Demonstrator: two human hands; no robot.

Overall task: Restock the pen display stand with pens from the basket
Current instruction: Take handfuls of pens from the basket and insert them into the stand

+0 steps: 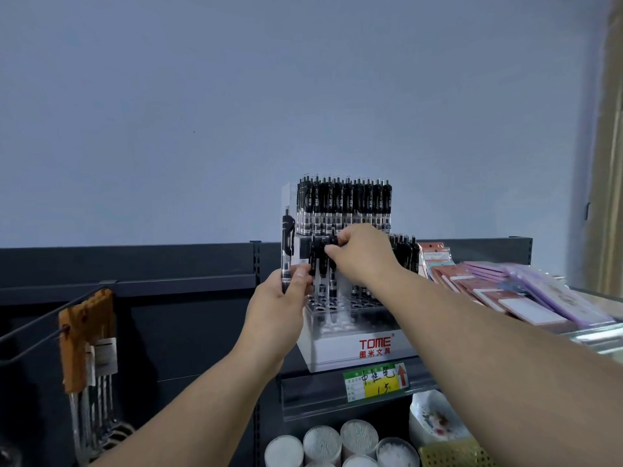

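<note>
A white tiered pen display stand (350, 348) with red lettering sits on the top shelf. Its back row is full of black pens (344, 203); the front holes are partly filled. My left hand (283, 294) holds one black pen (287, 244) upright, just left of the stand. My right hand (364, 254) pinches the top of a black pen (332, 261) standing in the stand's front rows. The rim of a yellow basket (451, 453) shows at the bottom right; its contents are hidden.
Pink and purple notebooks (526, 291) lie to the right of the stand. A yellow price tag (376, 382) hangs on the shelf edge. Round white tubs (337, 446) stand below. Orange-carded metal tools (89, 335) hang from a hook at the left.
</note>
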